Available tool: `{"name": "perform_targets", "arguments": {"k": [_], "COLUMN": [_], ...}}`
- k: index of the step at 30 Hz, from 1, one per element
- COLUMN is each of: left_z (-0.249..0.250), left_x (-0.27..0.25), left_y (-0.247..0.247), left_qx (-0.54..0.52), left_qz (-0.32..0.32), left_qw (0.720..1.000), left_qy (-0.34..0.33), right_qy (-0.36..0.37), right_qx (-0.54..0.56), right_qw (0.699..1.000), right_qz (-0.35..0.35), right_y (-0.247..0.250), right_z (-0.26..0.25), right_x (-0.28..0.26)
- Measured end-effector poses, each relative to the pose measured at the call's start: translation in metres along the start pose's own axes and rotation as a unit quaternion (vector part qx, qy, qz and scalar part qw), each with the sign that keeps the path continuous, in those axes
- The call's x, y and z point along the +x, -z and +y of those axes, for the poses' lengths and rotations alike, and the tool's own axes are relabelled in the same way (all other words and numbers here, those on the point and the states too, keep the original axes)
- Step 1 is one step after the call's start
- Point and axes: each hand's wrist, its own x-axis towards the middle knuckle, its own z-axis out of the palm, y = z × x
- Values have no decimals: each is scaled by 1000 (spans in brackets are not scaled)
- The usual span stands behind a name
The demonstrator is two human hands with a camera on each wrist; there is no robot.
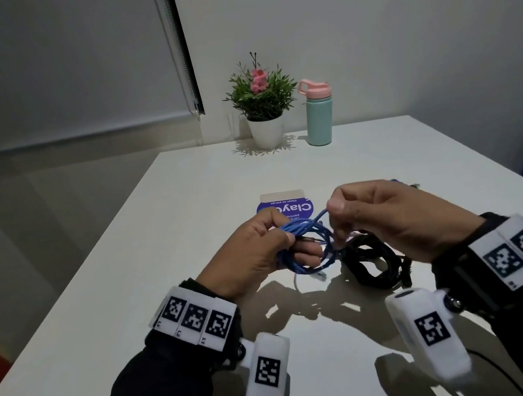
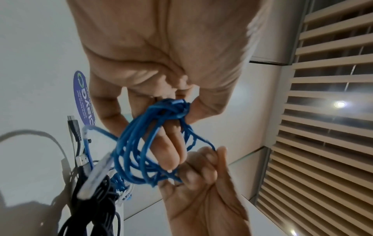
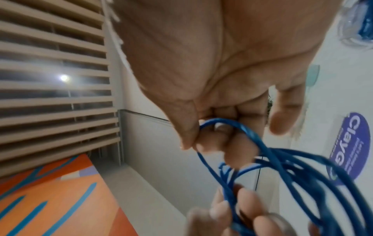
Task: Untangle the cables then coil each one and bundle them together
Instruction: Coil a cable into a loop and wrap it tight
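Note:
A blue cable [image 1: 307, 241] is wound into several loops just above the white table [image 1: 184, 192]. My left hand [image 1: 258, 252] grips the coil with its fingers through the loops [image 2: 141, 151] and the thumb pinching the bunch. My right hand [image 1: 381, 213] pinches one strand of the blue cable [image 3: 226, 126] between thumb and forefinger and holds it up. A black cable [image 1: 375, 262] lies in a loose heap on the table under my right hand, its plugs [image 2: 80, 159] showing in the left wrist view. A clear plug [image 1: 319, 276] of the blue cable hangs below the coil.
A purple card [image 1: 289, 209] lies flat behind the hands. A potted plant [image 1: 261, 103] and a mint bottle [image 1: 318, 114] with a pink lid stand at the far edge. The table's left edge runs diagonally near my left arm.

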Motion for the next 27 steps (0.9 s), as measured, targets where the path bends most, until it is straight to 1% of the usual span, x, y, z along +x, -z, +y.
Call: {"name": "perform_targets", "arguments": {"k": [1, 3, 5, 7, 9, 10, 12, 15, 17, 18, 20, 21, 22, 23, 24, 25, 26, 27], "left_z": [-1, -3, -4, -3, -2, -3, -4, -4, -3, -2, -3, -5, -5, -6, -5, -4, -3, -3], "left_x": [-1, -2, -1, 0, -1, -2, -5, -6, -4, -4, -2, -2, -2, -1, -1, -1, -1, 1], "left_y": [-2, -5, -6, -4, -3, -3, -6, -8, -6, -6, -6, -7, -6, -5, -2, 2, 6, 11], "left_qx": [9, 68, 130, 185, 243, 254, 209, 79, 17, 10, 34, 44, 46, 42, 37, 30, 21, 16], "left_qz": [-4, 6, 29, 41, 38, 34, 26, 25, 30, 33, 43, 49, 55, 59, 63, 72, 87, 107], "left_qw": [1000, 998, 991, 982, 969, 967, 977, 995, 996, 995, 992, 992, 991, 991, 991, 990, 988, 985], "left_qy": [6, 16, 17, 18, 8, -2, -20, -53, -79, -93, -111, -112, -111, -110, -114, -121, -128, -132], "right_qy": [5, 10, 5, 14, 40, 45, 21, -50, -84, -89, -79, -74, -73, -80, -95, -113, -124, -127], "right_qx": [-13, -24, -37, -73, -117, -131, -130, -126, -173, -218, -318, -346, -352, -329, -265, -173, -76, 10], "right_qw": [1000, 998, 997, 993, 986, 983, 987, 991, 981, 972, 945, 935, 933, 941, 959, 978, 989, 992], "right_qz": [16, 53, 73, 87, 112, 117, 92, 22, -11, -18, -21, -18, -18, -21, -23, -24, -21, -13], "right_y": [-1, -2, -4, -3, -3, -2, -3, -3, -5, -6, -10, -12, -13, -13, -12, -10, -7, -4], "right_z": [-1, -1, -2, -3, -3, -2, 2, 7, 11, 12, 13, 13, 13, 14, 15, 14, 13, 11], "right_x": [0, 3, 3, 2, 2, 3, 4, 4, 3, 3, 4, 5, 5, 5, 4, 3, 2, 2]}}
